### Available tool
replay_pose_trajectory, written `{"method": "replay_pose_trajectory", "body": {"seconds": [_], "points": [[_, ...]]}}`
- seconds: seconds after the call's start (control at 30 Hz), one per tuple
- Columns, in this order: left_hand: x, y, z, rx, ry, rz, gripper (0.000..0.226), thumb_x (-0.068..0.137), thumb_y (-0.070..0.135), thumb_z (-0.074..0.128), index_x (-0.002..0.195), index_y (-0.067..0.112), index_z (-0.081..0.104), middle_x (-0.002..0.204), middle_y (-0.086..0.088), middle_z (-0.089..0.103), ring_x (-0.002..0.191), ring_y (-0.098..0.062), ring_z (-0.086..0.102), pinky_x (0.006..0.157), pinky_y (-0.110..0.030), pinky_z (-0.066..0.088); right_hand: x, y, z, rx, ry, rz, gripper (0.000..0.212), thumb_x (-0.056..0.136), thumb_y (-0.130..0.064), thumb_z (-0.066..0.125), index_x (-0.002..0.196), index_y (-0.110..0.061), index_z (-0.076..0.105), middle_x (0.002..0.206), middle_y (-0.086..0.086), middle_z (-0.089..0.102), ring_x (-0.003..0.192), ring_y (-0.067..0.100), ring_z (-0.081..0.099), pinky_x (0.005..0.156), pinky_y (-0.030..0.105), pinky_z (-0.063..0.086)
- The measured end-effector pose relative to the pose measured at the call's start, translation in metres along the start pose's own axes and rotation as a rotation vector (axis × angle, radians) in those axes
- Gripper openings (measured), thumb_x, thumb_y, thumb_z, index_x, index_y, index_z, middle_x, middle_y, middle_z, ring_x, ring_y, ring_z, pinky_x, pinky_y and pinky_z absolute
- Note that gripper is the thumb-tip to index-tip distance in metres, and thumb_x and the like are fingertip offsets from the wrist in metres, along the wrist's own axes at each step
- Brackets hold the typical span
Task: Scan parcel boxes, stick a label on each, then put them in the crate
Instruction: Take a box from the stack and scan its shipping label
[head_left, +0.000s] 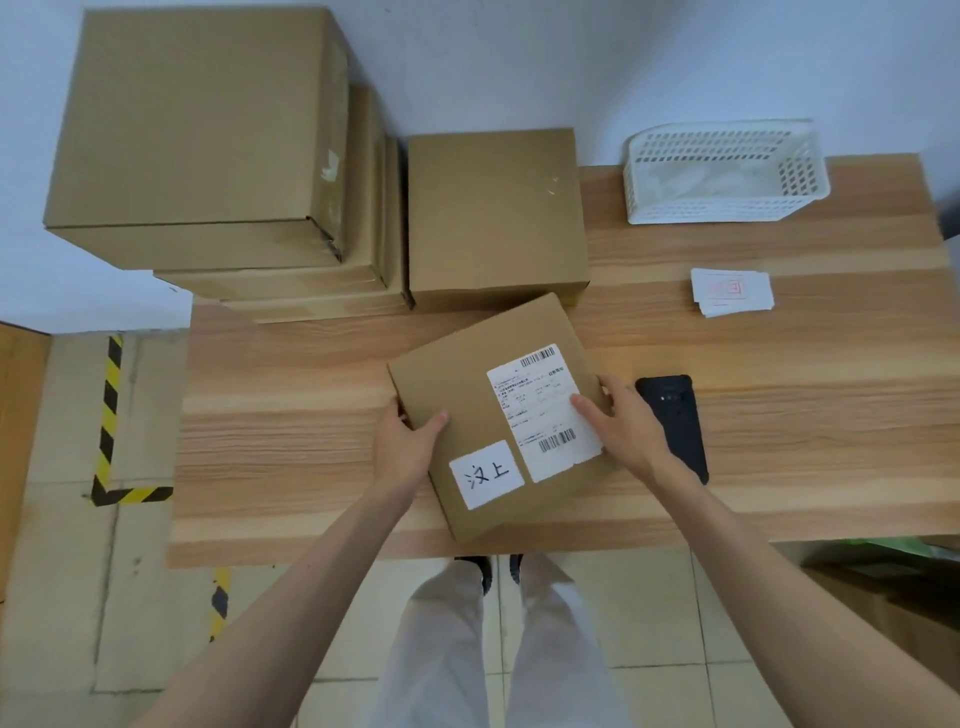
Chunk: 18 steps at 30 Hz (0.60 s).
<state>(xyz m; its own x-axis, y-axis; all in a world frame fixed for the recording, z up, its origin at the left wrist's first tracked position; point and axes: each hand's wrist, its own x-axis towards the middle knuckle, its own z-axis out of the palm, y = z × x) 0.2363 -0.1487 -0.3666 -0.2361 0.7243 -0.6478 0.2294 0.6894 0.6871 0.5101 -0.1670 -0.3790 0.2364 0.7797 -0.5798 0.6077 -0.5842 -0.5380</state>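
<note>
A flat brown parcel box (467, 395) lies turned at an angle near the front edge of the wooden table (779, 415). It carries a white shipping label (540, 410) with barcodes and a smaller white label (485, 474) with handwritten characters. My left hand (408, 441) grips the box's left edge, thumb on top. My right hand (618, 421) holds the right edge, its thumb lying on the shipping label. A black handheld scanner (675, 421) lies on the table just right of my right hand.
A tall stack of brown boxes (208, 135) stands at the back left, with one more box (493, 213) beside it. A white plastic basket (727, 171) sits at the back right. A small pile of white labels (732, 291) lies in front of the basket. Hazard tape marks the floor on the left.
</note>
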Motion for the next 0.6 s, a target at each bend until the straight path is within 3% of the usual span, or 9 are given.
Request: {"method": "replay_pose_trajectory", "body": {"seconds": [0.17,0.27,0.33,0.4,0.47,0.6], "points": [[0.024,0.018,0.001,0.055,-0.097,0.14,0.05,0.092,0.024,0.075,0.137,0.025,0.054,0.126,0.011,0.064,0.11,-0.006,0.06,0.097,-0.031,0.05,-0.011,0.005,0.011,0.147,0.034,0.06,0.057,0.098,-0.05,0.057,0.144,-0.017,0.044,0.123,-0.002,0.059,0.106,0.017,0.059,0.087,0.039,0.052],[0.033,0.02,0.001,0.09,-0.103,0.162,0.055,0.092,0.029,0.075,0.141,0.022,0.053,0.13,0.009,0.063,0.118,-0.01,0.058,0.101,-0.035,0.051,-0.006,0.01,0.002,0.129,0.083,0.069,0.049,0.101,-0.054,0.049,0.133,-0.017,0.056,0.117,-0.003,0.062,0.103,0.016,0.06,0.09,0.041,0.052],[0.033,0.02,0.002,0.083,-0.097,0.158,0.058,0.092,0.029,0.075,0.144,0.022,0.051,0.13,0.009,0.062,0.111,-0.004,0.059,0.094,-0.028,0.052,-0.001,0.023,-0.008,-0.052,0.258,0.086,0.048,0.1,-0.055,0.045,0.121,-0.014,0.06,0.117,0.005,0.063,0.105,0.023,0.058,0.09,0.047,0.051],[0.032,0.02,0.003,0.072,-0.097,0.145,0.06,0.093,0.029,0.074,0.146,0.021,0.048,0.131,0.008,0.062,0.1,0.009,0.057,0.076,-0.012,0.05,0.002,0.038,-0.016,-0.299,0.358,0.174,0.057,0.099,-0.057,0.047,0.123,-0.005,0.054,0.122,0.017,0.058,0.111,0.034,0.054,0.09,0.049,0.05],[0.034,0.017,0.004,0.067,-0.101,0.135,0.063,0.093,0.03,0.074,0.148,0.021,0.045,0.134,0.006,0.062,0.096,0.012,0.056,0.065,-0.007,0.048,0.002,0.053,-0.02,-0.467,0.318,0.326,0.075,0.096,-0.065,0.045,0.13,0.001,0.046,0.128,0.024,0.052,0.118,0.039,0.05,0.09,0.049,0.048],[0.035,0.018,0.003,0.046,-0.109,0.137,0.064,0.093,0.028,0.074,0.149,0.022,0.044,0.133,0.007,0.062,0.095,0.012,0.058,0.068,-0.01,0.05,0.005,0.072,-0.012,-0.619,0.238,0.415,0.097,0.089,-0.079,0.039,0.135,0.006,0.04,0.128,0.025,0.051,0.115,0.039,0.053,0.086,0.045,0.05]]}}
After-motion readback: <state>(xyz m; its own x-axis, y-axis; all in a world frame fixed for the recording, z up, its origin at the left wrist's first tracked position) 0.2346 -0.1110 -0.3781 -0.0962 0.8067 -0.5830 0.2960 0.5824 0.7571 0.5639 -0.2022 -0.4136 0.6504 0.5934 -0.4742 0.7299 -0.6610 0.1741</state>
